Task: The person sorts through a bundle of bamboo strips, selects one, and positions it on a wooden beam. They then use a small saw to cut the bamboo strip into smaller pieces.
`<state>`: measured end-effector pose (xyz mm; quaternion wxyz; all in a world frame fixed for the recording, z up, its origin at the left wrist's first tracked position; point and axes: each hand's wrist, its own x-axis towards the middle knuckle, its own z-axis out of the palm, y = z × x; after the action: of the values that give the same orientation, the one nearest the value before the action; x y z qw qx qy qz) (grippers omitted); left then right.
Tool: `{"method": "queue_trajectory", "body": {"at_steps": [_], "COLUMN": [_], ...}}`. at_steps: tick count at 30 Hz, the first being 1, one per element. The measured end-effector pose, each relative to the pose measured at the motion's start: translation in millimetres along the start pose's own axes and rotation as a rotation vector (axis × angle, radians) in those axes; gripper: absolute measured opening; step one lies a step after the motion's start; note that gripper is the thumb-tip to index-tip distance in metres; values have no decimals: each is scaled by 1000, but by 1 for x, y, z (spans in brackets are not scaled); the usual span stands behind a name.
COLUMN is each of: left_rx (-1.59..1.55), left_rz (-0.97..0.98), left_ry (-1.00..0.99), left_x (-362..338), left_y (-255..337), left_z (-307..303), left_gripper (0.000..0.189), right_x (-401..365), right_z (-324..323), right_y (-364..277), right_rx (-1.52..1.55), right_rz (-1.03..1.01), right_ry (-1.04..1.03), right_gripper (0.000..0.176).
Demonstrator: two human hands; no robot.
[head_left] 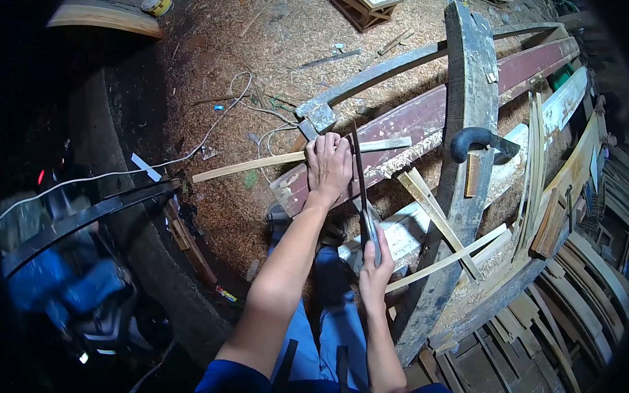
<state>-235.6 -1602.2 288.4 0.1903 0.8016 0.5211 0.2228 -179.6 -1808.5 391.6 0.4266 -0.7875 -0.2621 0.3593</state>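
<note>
A narrow wooden strip (251,165) lies across a worn reddish plank (412,120). My left hand (329,165) is closed over the strip and holds it down on the plank. My right hand (376,267) is wrapped round the grip of a hand saw (359,171), whose long dark blade shows nearly edge-on. The blade crosses the strip just right of my left hand; its teeth cannot be made out. Whether it has cut into the wood is hidden from this angle.
A thick weathered beam (463,87) crosses the planks at right, with a dark curved handle (475,144) on it. Loose strips (440,220) lean nearby. A white cable (208,134) runs over the shavings-covered floor (281,38). A wooden stool-like frame (363,14) stands beyond.
</note>
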Motion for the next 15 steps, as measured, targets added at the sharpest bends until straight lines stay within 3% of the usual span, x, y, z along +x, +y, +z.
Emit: {"method": "queue_trajectory", "body": {"at_steps": [4,6,8,12,15], "left_rx": [-4,-1,9,-31,-20], "left_rz": [-24,13,16,4,-8], "left_ry": [-2,16,8,9,34], "left_x": [1,1,0,0,3], "left_y": [3,1,2,2,2], "left_z": [-3,-3,-4,-3,-1], "left_gripper": [15,14,13,12,13], "right_x": [46,29,4,40,32], "right_z": [16,11,7,19,17], "right_y": [-27,-11,13,-27,-12], "right_rx": [75,46,14,64,39], "right_rz": [63,12,-2,43,9], "right_ry": [-61,-107,8,-45,-32], "right_gripper": [43,44,42,42,42]}}
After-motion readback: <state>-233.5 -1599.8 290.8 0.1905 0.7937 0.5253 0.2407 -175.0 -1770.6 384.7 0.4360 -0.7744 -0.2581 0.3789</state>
